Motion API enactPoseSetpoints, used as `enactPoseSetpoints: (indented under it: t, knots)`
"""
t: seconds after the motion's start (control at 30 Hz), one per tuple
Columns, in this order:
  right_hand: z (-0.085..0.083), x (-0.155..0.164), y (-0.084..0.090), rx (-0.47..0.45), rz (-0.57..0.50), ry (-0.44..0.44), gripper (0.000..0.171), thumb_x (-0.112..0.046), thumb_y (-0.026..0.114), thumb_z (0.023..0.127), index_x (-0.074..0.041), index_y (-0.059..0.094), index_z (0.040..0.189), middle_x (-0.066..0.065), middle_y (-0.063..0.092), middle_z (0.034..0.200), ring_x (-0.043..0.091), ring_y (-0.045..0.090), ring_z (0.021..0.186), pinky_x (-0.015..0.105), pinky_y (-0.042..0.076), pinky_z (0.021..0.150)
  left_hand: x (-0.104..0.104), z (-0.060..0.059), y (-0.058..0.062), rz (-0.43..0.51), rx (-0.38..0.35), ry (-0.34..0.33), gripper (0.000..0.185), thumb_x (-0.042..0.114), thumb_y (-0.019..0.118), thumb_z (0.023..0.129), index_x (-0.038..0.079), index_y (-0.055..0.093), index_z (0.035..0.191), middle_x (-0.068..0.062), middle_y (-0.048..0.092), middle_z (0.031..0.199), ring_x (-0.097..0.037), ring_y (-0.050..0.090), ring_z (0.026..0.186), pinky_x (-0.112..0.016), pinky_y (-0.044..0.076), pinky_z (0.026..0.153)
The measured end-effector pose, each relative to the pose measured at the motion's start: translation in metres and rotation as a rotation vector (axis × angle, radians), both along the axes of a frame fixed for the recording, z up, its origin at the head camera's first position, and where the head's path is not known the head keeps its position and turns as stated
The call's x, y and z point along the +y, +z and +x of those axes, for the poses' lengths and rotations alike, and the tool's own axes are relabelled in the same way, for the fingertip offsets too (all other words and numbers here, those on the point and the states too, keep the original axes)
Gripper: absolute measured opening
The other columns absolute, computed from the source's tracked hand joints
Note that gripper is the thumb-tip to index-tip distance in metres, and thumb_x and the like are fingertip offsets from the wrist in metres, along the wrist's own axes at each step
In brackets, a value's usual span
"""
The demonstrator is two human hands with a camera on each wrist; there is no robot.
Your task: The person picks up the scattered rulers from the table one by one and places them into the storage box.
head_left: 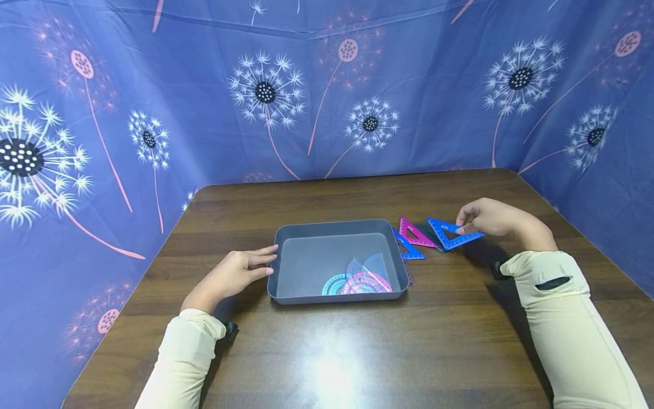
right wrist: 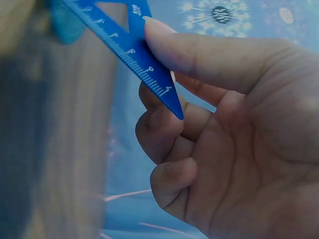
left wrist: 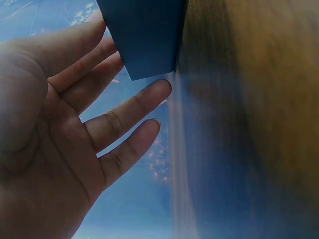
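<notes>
right of the tray [head_left: 286, 267], blue set square [head_left: 452, 233] pinched by right hand [head_left: 487, 217], left hand [head_left: 240, 272] spread against tray

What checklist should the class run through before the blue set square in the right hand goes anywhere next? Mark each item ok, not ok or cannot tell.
1. Right hand pinches the blue set square at its corner: ok.
2. Set square lifted off the table: cannot tell.
3. Left hand steadies the grey tray, straight fingers against its wall: ok.
4. Free floor space in the tray beside the protractors: ok.
5. Pink set square and second blue set square lie between the hand and the tray, in the way of a low slide: not ok.
</notes>
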State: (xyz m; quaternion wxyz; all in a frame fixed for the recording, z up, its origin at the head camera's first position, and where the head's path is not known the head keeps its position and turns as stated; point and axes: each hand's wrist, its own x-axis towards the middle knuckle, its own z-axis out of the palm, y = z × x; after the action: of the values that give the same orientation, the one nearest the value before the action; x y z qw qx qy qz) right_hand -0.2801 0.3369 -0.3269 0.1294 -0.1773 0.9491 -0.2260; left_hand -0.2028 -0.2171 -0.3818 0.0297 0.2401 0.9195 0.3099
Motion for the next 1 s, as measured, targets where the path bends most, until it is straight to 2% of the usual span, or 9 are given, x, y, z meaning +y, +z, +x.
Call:
enactPoseSetpoints:
  t: [0.2, 0.33, 0.47, 0.7, 1.0]
  knots:
    - [0.014, -0.013, 0.026, 0.112, 0.037, -0.016, 0.009, -0.013, 0.069, 0.093, -0.005, 0.069, 0.096, -0.001, 0.064, 0.083, 0.018, 0.051, 0.077, 0.033, 0.041, 0.065, 0.000, 0.001, 0.001, -0.006, 0.002, 0.001, 0.041, 0.021, 0.068, 0.096, 0.003, 0.064, 0.132, -0.001, 0.051, 0.148, -0.028, 0.045, 0.137, -0.051, 0.039, 0.109]
    - [0.028, -0.034, 0.045, 0.255, 0.032, -0.023, 0.009, -0.017, 0.072, 0.092, -0.008, 0.070, 0.094, -0.003, 0.068, 0.080, 0.016, 0.055, 0.074, 0.034, 0.042, 0.065, 0.000, 0.000, 0.001, -0.005, -0.001, 0.001, 0.040, 0.020, 0.067, 0.096, 0.003, 0.064, 0.132, 0.000, 0.051, 0.148, -0.028, 0.044, 0.137, -0.051, 0.038, 0.110]
    - [0.041, -0.055, 0.056, 0.368, -0.008, -0.024, 0.007, -0.016, 0.072, 0.092, -0.009, 0.071, 0.093, -0.001, 0.069, 0.078, 0.015, 0.058, 0.073, 0.034, 0.044, 0.064, 0.000, 0.000, 0.000, -0.013, 0.003, 0.002, 0.040, 0.021, 0.067, 0.096, 0.004, 0.064, 0.132, 0.001, 0.051, 0.148, -0.028, 0.045, 0.137, -0.050, 0.039, 0.109]
    - [0.051, -0.081, 0.056, 0.458, -0.075, -0.017, 0.005, -0.015, 0.069, 0.094, -0.010, 0.072, 0.093, -0.001, 0.070, 0.079, 0.015, 0.061, 0.074, 0.034, 0.047, 0.065, 0.000, 0.000, 0.000, -0.016, 0.001, 0.001, 0.040, 0.022, 0.067, 0.096, 0.004, 0.063, 0.132, 0.000, 0.050, 0.148, -0.027, 0.045, 0.137, -0.050, 0.040, 0.109]
    - [0.054, -0.114, 0.038, 0.429, -0.127, 0.088, 0.004, -0.011, 0.070, 0.093, -0.010, 0.072, 0.090, -0.004, 0.069, 0.076, 0.012, 0.062, 0.072, 0.034, 0.050, 0.067, 0.001, 0.002, 0.001, -0.005, -0.019, 0.013, 0.041, 0.022, 0.067, 0.097, 0.004, 0.063, 0.133, 0.001, 0.050, 0.149, -0.027, 0.044, 0.138, -0.050, 0.039, 0.109]
